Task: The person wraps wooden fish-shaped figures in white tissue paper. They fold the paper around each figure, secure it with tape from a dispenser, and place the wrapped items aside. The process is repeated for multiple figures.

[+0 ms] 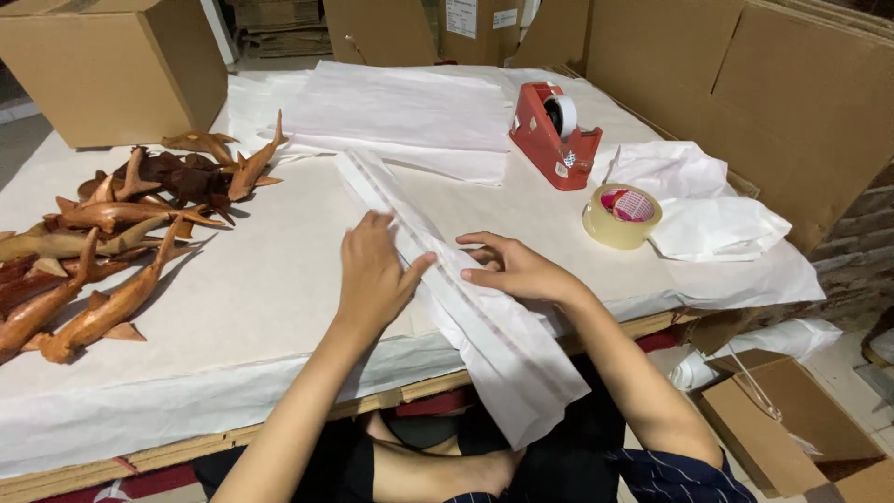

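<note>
My left hand (372,270) flat, fingers together, pressing the long paper-wrapped bundle (447,279) | my right hand (517,270) open, fingertips steadying it | wooden sharks (112,242) piled well left

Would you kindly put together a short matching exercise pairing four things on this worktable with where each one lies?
Things:
1. wooden shark carvings
2. red tape dispenser
3. roll of clear tape
4. long white paper wrap

Places:
A. under both hands, left hand and right hand, at the table's near edge
B. piled at the left side of the table
C. far right, beside the stack of white paper sheets
D. on the table next to the crumpled white paper

Pairs: 1-B, 2-C, 3-D, 4-A
</note>
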